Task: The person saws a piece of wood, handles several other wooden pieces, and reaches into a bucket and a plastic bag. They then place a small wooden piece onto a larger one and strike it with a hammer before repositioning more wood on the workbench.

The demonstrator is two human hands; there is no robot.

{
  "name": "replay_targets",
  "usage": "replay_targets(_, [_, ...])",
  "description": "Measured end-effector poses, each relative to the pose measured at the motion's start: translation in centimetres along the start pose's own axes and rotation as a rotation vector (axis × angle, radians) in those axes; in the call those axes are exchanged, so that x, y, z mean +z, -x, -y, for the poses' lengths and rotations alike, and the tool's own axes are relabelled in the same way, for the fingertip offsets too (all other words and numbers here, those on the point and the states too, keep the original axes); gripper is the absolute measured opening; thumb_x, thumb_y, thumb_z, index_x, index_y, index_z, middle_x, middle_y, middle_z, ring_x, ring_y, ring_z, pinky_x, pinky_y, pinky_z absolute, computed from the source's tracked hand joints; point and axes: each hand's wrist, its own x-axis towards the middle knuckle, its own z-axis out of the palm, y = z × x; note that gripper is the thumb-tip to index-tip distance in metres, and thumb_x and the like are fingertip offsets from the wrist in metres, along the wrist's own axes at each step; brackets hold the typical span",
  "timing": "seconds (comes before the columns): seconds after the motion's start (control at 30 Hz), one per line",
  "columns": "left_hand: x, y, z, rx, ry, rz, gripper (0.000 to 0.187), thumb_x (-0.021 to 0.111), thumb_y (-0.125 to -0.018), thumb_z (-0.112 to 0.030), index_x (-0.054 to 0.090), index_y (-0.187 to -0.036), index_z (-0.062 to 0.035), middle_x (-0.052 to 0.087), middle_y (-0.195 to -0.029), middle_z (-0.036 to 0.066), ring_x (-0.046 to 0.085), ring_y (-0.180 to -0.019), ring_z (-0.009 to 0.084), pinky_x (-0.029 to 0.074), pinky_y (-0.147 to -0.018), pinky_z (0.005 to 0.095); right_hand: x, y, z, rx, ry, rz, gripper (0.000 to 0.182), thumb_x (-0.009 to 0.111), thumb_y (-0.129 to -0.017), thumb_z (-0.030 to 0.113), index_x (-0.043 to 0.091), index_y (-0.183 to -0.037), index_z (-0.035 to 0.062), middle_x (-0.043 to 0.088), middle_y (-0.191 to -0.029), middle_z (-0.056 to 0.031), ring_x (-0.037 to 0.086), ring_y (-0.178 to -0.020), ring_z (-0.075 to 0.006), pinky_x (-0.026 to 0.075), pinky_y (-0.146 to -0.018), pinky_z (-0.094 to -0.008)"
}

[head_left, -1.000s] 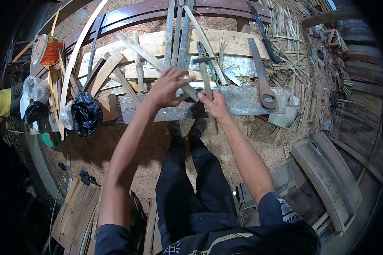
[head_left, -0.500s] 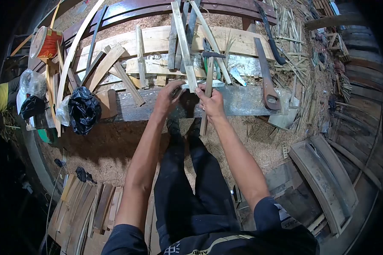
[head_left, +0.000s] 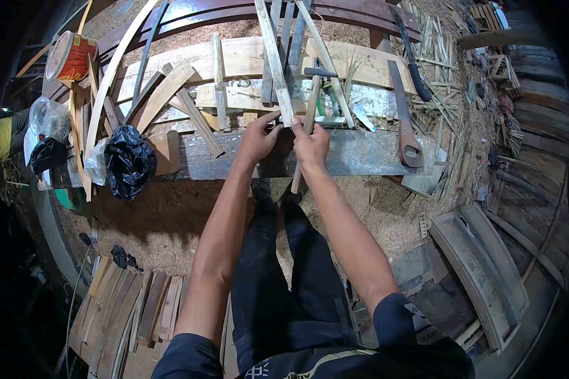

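Observation:
My right hand is wrapped round the wooden handle of a hammer, whose dark metal head points away from me and whose handle end hangs below the bench edge. The right thumb rests against the near end of a long, pale wooden strip. At the left edge of that same end, the bent fingers and thumb of my left hand close in a pinch on the strip. The strip slopes away from me over the boards. What lies under the fingertips is hidden.
A handsaw lies right on the weathered bench plank, with a dark-handled blade beyond. Black plastic bags and wood offcuts sit left. Stacked slats and a curved wooden frame stand near my legs.
My left hand has shifted slightly right, nearer my right hand. The hammer head has moved a little up and right as its handle tilts. The view has shifted slightly.

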Motion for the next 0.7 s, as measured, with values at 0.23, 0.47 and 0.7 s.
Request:
replay_targets(0.23, [-0.2,-1.2,3.5,0.145,0.277,0.067,0.039,0.051,-0.093,-0.012,0.066,-0.125,0.0050,0.073,-0.113,0.019,0.067,-0.104,0.0239,0.049,-0.097,0.0342,0.8,0.7,1.7,0.124,0.145,-0.110,0.020,0.078,-0.089,0.023,0.077,-0.090,0.0039,0.067,-0.064,-0.0053,0.062,-0.058,-0.0156,0.049,-0.059,-0.0355])
replay_targets(0.47, [0.2,-1.7,2.8,0.044,0.424,0.027,0.043,0.050,-0.105,-0.029,0.069,-0.117,0.0071,0.074,-0.106,0.012,0.063,-0.100,0.0172,0.047,-0.094,0.0312,1.6,-0.2,0.9,0.079,0.134,-0.114,0.016,0.078,-0.090,0.018,0.074,-0.086,0.0041,0.057,-0.062,0.0031,0.047,-0.047,-0.0063,0.035,-0.043,-0.0247])
replay_targets(0.7, [-1.1,-2.7,2.6,-0.121,0.286,0.185,0.054,0.047,-0.108,-0.039,0.070,-0.115,0.0097,0.072,-0.102,0.008,0.060,-0.096,0.0124,0.046,-0.091,0.0298,2.1,0.1,1.3,0.086,0.107,-0.125,0.017,0.078,-0.091,0.019,0.074,-0.087,0.0031,0.061,-0.064,0.0009,0.049,-0.048,-0.0060,0.036,-0.043,-0.0243])
